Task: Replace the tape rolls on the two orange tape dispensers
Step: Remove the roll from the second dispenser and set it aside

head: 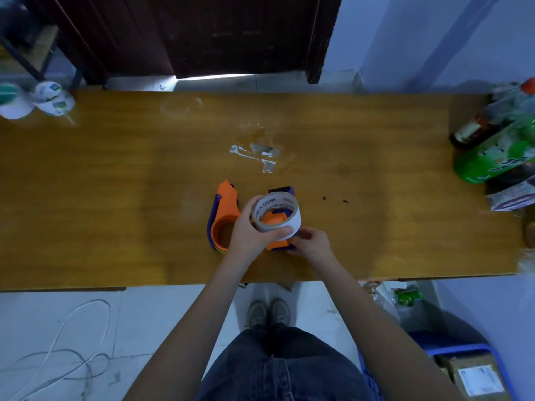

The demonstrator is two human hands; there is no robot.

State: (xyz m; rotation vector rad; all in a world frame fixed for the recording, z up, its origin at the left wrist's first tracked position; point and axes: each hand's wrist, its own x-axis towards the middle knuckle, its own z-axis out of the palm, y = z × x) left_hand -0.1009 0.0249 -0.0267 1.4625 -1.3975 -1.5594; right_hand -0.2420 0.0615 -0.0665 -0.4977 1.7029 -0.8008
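Above the second orange dispenser (pixel 276 224), the left hand (pixel 251 230) grips a white tape roll (pixel 276 217) while the right hand (pixel 311 241) pinches that dispenser's near end. The other orange dispenser (pixel 224 219) lies just left, empty. Both sit near the wooden table's (pixel 115 183) front edge, with bare surface on both sides.

- Tape roll (pixel 276 217): white, with a brown cardboard core printed "MADE IN CHINA", held tilted above the table in the left hand (pixel 250 230), thumb across its near rim
- First orange tape dispenser (pixel 224 218): orange with purple edging, lying on the table just left of the left hand, its round hub empty
- Second orange tape dispenser (pixel 275 224): orange and purple, under the roll and seen through its core, its near end gripped by the right hand (pixel 311 243)
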